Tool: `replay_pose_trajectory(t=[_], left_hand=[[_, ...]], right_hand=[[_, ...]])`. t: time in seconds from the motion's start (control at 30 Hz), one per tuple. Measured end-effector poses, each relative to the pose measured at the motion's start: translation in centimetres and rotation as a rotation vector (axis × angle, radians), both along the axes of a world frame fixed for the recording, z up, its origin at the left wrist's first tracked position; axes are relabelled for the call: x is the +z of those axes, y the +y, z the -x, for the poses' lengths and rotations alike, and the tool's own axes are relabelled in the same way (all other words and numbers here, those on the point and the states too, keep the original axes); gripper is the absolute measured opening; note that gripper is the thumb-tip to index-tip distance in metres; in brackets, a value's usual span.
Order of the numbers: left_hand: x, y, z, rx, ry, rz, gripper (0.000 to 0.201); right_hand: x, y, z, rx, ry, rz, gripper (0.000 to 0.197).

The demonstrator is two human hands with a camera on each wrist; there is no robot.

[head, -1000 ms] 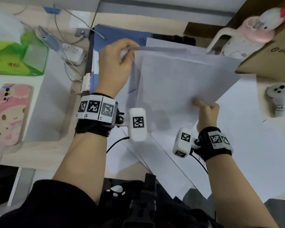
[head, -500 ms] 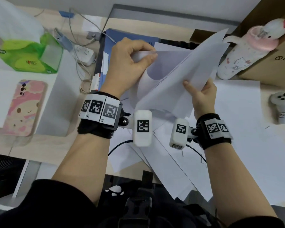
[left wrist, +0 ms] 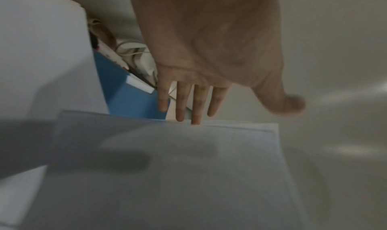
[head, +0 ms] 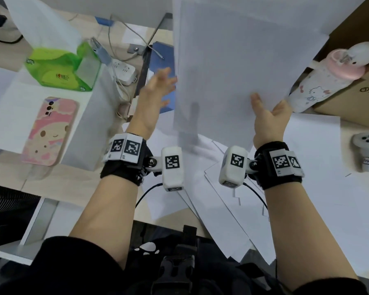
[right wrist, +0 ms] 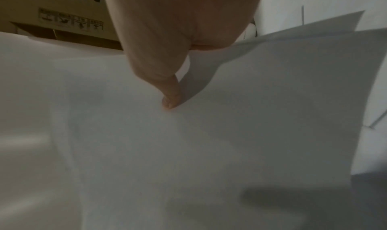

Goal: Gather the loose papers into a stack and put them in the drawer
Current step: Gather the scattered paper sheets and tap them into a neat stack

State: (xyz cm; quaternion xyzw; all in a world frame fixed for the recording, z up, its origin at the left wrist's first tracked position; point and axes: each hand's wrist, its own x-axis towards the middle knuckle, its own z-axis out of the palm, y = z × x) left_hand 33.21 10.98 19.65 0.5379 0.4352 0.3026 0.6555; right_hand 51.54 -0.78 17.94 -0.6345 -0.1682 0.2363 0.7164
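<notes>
A bundle of white sheets (head: 232,60) stands upright above the desk between my hands. My right hand (head: 268,111) pinches its lower right part, thumb (right wrist: 169,99) on the front and fingers hidden behind. My left hand (head: 158,90) is beside the bundle's left edge with straight, spread fingers (left wrist: 188,101); the fingertips touch the sheets' edge (left wrist: 167,167). More loose papers (head: 222,199) lie fanned on the desk under my wrists and to the right (head: 317,156). No drawer is in view.
On the left are a green tissue box (head: 60,69), a phone in a pink case (head: 49,130) on a white sheet, and a power strip (head: 124,71) with cables. A blue folder (head: 160,52) lies behind. A cartoon bottle (head: 320,86), cardboard box (head: 360,81) and white controller (head: 366,152) stand right.
The sheets have swung up from tilted to upright and nearer the camera. My left hand has let go of their top edge and opened flat; my right hand still holds them.
</notes>
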Motion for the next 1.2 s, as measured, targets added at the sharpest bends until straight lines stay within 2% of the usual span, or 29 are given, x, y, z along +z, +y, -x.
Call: replay_pose_trajectory(t=[0.1, 0.2, 0.33, 0.4, 0.47, 0.5, 0.6, 0.7, 0.77, 0.83, 0.97, 1.1, 1.2], left_hand=[[-1.8, -0.8, -0.2, -0.032, 0.115, -0.106, 0.083], [-3.0, -0.3, -0.6, 0.007, 0.162, -0.136, 0.078], [-3.0, 0.3, -1.9, -0.002, 0.070, -0.202, 0.075], [-2.9, 0.4, -2.5, 0.002, 0.008, -0.201, 0.055], [-2.7, 0.1, -3.2, 0.018, -0.030, -0.180, 0.029], [-2.7, -0.2, -3.5, 0.015, -0.024, -0.180, 0.024], [-3.4, -1.0, -4.1, 0.012, 0.000, -0.186, 0.032], [-4.4, -1.8, -4.6, -0.060, 0.011, -0.155, 0.066], [-4.7, -2.3, -5.0, -0.129, 0.032, -0.144, 0.076], [-4.3, -2.8, -5.7, -0.151, 0.013, -0.142, 0.065], [-2.4, -3.6, -6.7, -0.047, -0.090, -0.219, 0.047], [-1.0, -4.2, -7.1, 0.013, -0.131, -0.227, 0.041], [-1.8, -5.2, -7.3, 0.003, -0.139, -0.149, 0.044]], right_hand=[[0.9, 0.0, -0.1, 0.025, -0.017, -0.024, 0.018], [1.9, -0.6, -0.1, 0.086, -0.037, -0.035, 0.017], [2.5, -1.8, -0.4, 0.133, -0.088, -0.016, 0.015], [2.4, -2.5, -0.8, 0.155, -0.118, 0.008, 0.007], [1.9, -3.3, -1.2, 0.153, -0.119, 0.019, 0.011], [1.5, -3.8, -1.5, 0.145, -0.109, 0.023, 0.014], [0.0, -5.3, -1.8, 0.111, -0.044, 0.066, 0.014], [-1.5, -7.1, -1.9, 0.116, 0.013, 0.127, 0.015], [-2.0, -8.0, -2.0, 0.114, 0.065, 0.125, 0.013], [-2.0, -8.6, -2.2, 0.106, 0.090, 0.104, 0.013], [-1.4, -9.2, -3.3, 0.102, 0.097, 0.040, 0.016], [-0.9, -10.0, -4.4, 0.071, 0.068, 0.042, 0.017], [-1.5, -10.9, -4.7, 0.028, 0.048, 0.110, 0.023]])
